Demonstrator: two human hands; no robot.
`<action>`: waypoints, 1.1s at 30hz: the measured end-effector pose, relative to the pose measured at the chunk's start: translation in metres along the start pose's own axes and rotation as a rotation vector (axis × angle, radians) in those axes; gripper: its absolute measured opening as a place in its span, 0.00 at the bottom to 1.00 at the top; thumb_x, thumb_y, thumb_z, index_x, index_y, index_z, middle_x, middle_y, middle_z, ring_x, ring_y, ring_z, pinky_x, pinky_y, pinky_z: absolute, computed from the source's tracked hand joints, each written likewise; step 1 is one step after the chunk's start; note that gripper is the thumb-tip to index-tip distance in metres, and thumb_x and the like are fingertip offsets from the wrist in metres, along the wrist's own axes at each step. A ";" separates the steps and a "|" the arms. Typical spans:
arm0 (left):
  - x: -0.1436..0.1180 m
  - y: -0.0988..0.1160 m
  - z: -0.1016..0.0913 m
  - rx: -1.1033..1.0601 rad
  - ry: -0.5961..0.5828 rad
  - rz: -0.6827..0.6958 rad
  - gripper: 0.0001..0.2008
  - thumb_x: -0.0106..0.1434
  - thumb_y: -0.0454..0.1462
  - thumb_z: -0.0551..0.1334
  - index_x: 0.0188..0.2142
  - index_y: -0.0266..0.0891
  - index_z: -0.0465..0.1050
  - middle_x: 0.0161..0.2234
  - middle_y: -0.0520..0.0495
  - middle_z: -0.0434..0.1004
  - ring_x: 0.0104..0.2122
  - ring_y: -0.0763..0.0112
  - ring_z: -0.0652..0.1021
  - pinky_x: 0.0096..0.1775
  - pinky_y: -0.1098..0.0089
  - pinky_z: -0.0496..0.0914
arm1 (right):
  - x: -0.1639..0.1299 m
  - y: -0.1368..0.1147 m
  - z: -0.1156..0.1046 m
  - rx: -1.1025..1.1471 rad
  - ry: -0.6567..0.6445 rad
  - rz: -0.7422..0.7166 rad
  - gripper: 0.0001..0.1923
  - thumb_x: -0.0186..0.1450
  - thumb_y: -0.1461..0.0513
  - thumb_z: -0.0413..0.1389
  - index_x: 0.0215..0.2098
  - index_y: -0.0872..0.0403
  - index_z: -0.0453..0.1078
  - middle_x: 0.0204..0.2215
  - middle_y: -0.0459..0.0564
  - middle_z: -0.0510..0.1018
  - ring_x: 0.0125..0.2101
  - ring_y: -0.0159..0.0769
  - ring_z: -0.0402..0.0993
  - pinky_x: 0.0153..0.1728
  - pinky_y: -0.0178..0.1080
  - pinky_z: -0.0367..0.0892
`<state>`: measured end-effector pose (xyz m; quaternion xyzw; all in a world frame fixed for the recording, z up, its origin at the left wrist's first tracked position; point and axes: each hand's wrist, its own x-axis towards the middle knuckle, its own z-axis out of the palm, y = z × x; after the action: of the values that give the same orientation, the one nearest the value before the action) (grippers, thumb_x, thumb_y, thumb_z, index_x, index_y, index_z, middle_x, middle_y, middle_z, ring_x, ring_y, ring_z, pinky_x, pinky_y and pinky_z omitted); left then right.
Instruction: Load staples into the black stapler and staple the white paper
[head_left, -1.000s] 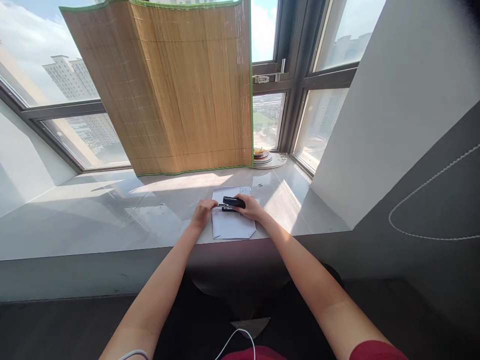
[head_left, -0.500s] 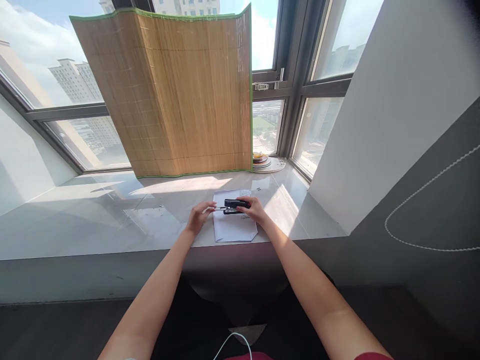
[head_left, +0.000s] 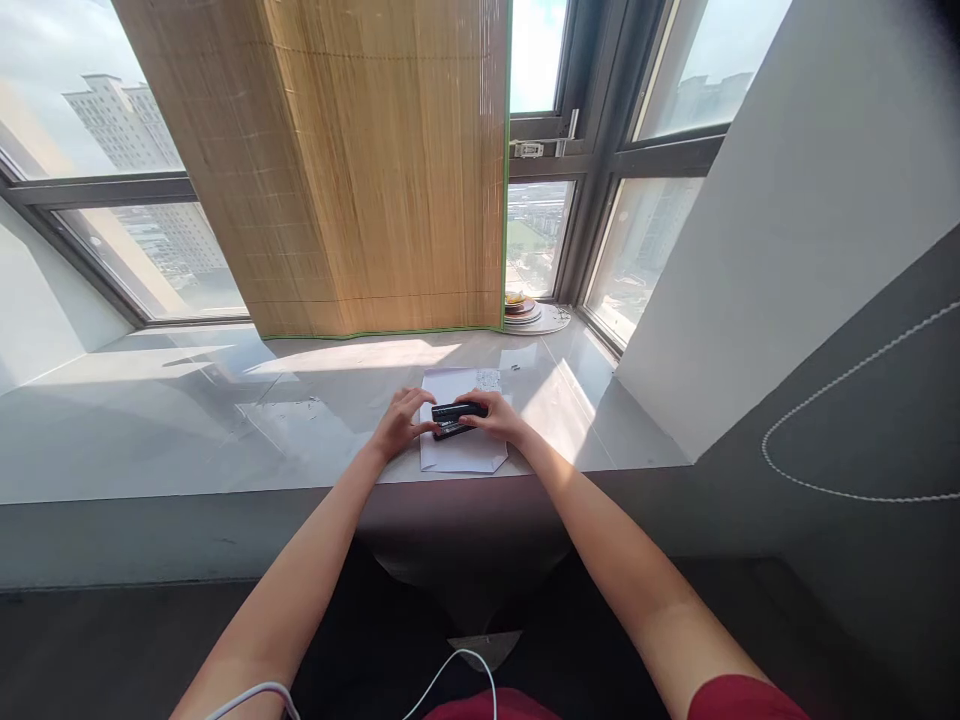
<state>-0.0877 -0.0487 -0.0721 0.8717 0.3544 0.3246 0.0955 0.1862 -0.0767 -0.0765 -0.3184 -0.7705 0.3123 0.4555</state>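
Note:
A black stapler is held above a white sheet of paper on the window sill. My right hand is closed around its right end, thumb on the near side and fingers on the far side. At the stapler's left end, my left hand has its thumb and fingers curled about the tip. The stapler's jaws stand slightly apart, with a metal strip showing between them. Printed marks show at the paper's upper right corner.
A bamboo mat with green edging leans against the window behind the sill. Stacked plates sit in the back right corner. Small dark bits lie beyond the paper. A white cable hangs near my lap, and a beaded cord at right.
My left hand has brought the thin metal piece in to the stapler, where it no longer sticks out. The stapler has tilted slightly. The camera view has tipped downward a little.

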 end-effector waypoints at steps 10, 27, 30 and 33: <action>0.006 -0.010 0.011 -0.048 -0.137 -0.090 0.15 0.73 0.43 0.56 0.53 0.44 0.75 0.54 0.42 0.81 0.54 0.55 0.79 0.58 0.54 0.72 | -0.002 0.011 -0.003 -0.133 0.345 0.147 0.19 0.62 0.53 0.66 0.48 0.51 0.81 0.40 0.53 0.82 0.41 0.45 0.78 0.46 0.47 0.73; 0.007 -0.016 0.012 0.109 -0.034 -0.067 0.11 0.71 0.38 0.57 0.48 0.41 0.76 0.50 0.41 0.76 0.53 0.56 0.74 0.59 0.53 0.69 | -0.002 -0.001 0.003 -0.214 0.095 0.144 0.19 0.62 0.53 0.65 0.49 0.51 0.78 0.42 0.51 0.83 0.42 0.43 0.79 0.46 0.43 0.71; 0.008 -0.019 0.014 0.120 -0.044 -0.070 0.13 0.71 0.39 0.57 0.49 0.41 0.77 0.54 0.40 0.75 0.56 0.55 0.73 0.61 0.53 0.67 | -0.002 0.001 0.004 -0.256 0.093 0.133 0.19 0.62 0.54 0.66 0.50 0.50 0.77 0.43 0.51 0.83 0.43 0.44 0.79 0.48 0.44 0.71; 0.009 -0.021 0.016 0.112 -0.025 -0.107 0.14 0.72 0.38 0.54 0.49 0.41 0.77 0.55 0.40 0.75 0.57 0.56 0.73 0.62 0.52 0.67 | -0.002 0.002 0.004 -0.324 0.085 0.124 0.19 0.62 0.56 0.67 0.51 0.49 0.76 0.44 0.50 0.83 0.44 0.45 0.78 0.49 0.45 0.70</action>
<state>-0.0846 -0.0264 -0.0881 0.8594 0.4170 0.2879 0.0684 0.1837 -0.0776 -0.0809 -0.4474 -0.7696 0.1976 0.4104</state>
